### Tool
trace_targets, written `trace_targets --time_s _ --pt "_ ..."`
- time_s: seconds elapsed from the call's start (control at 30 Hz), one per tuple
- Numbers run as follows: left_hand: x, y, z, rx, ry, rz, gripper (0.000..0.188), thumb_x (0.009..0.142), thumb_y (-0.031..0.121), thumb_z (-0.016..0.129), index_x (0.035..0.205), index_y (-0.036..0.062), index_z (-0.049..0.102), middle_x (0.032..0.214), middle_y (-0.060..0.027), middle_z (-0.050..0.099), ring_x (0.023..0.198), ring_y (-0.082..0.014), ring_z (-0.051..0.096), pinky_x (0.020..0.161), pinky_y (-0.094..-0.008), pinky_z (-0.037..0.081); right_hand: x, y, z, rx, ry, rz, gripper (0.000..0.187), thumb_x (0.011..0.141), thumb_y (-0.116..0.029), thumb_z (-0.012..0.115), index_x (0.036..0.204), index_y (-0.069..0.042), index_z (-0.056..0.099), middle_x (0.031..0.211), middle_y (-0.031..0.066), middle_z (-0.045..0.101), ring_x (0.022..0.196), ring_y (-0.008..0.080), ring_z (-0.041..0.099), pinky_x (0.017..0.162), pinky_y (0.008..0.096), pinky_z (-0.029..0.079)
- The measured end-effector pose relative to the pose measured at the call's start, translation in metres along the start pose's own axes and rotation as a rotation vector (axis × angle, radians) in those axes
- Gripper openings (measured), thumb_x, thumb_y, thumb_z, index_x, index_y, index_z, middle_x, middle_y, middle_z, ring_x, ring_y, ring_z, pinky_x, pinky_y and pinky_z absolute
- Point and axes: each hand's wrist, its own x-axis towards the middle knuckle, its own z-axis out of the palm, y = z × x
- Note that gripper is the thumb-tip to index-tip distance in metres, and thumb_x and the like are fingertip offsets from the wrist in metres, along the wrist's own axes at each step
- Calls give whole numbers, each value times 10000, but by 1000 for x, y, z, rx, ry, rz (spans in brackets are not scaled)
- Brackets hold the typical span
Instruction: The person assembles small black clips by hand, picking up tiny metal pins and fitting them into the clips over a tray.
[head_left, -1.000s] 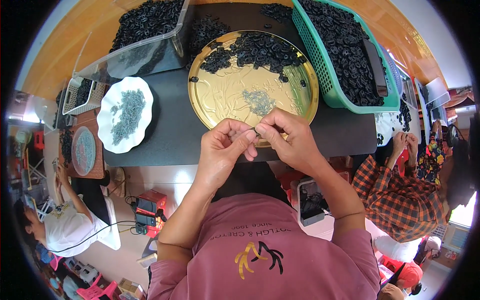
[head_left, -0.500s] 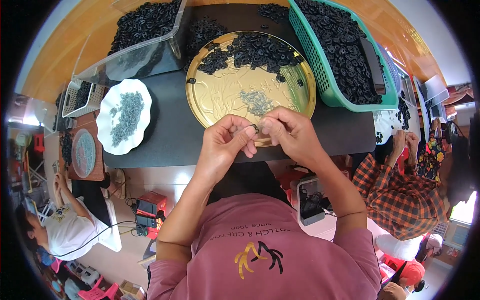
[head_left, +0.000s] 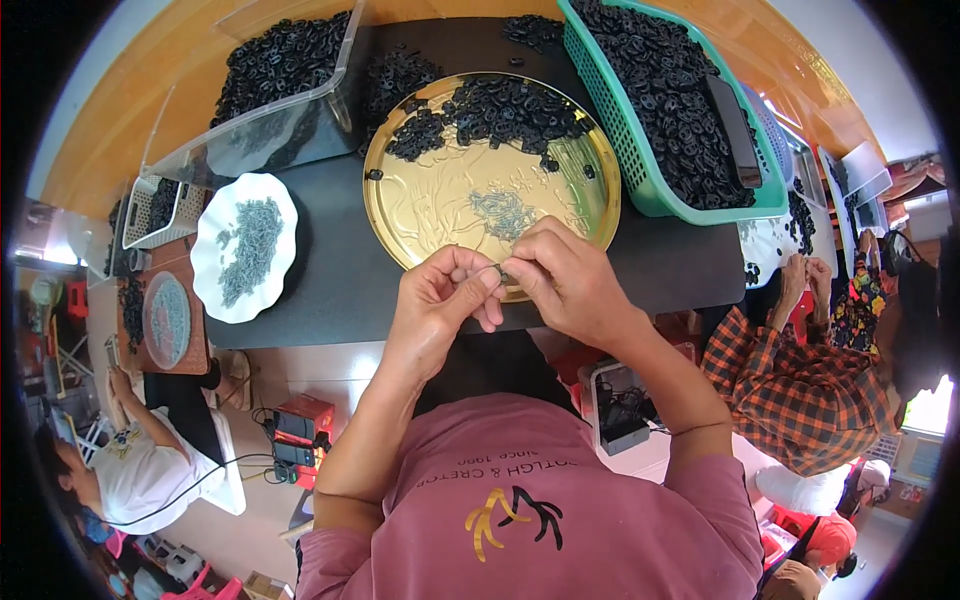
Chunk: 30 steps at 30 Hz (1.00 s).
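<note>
Over the near edge of a round gold tray point(head_left: 410, 215), my two hands meet fingertip to fingertip. My left hand point(head_left: 440, 305) is closed in a pinch on a small black plastic piece point(head_left: 502, 274). Against that piece press the closed thumb and forefinger of my right hand point(head_left: 570, 285); whatever lies between them is too small and covered to make out. Just beyond my fingers, small grey metal pieces point(head_left: 503, 214) lie loose on the tray. A heap of black plastic pieces point(head_left: 520, 112) with holes in them covers its far side.
Left of the tray stand a white scalloped plate point(head_left: 207, 250) of grey metal pieces and a clear plastic bin point(head_left: 310, 105) of black pieces. A green basket point(head_left: 655, 180), heaped with black pieces, bears a dark flat slab point(head_left: 733, 130). People sit at both sides.
Both hands have shifted slightly left and nearer to me in the picture, and the right fingertips have closed in on the black piece. The table view has tilted a little.
</note>
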Motion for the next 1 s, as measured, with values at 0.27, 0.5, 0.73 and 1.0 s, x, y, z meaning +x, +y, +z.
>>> trace_targets --time_s 0.27,0.5,0.73,1.0 --pt "-1 -1 9 65 17 63 110 909 89 601 922 -16 569 777 -84 631 614 -122 597 542 -235 490 -9 -4 5 174 14 166 80 883 -34 589 870 9 523 787 99 545 651 182 566 573 299 457" --pt "1 -5 21 88 83 157 75 913 45 584 924 -27 569 780 -69 625 642 -101 587 593 -227 497 -14 -4 14 414 97 410 149 902 -107 588 837 7 518 736 119 542 653 196 558 598 315 440" --pt "7 -7 4 68 60 93 89 917 59 583 938 -25 563 791 -72 626 641 -110 595 585 -235 507 3 0 -2 414 -61 533 169 911 -152 586 848 3 561 699 111 553 632 184 555 590 307 443" --pt "5 -5 -5 47 123 89 114 920 77 584 968 -21 552 812 -90 633 622 -122 605 582 -242 514 42 79 -20 -362 110 225 138 854 -119 603 938 -15 637 917 162 601 802 354 616 708 421 492"
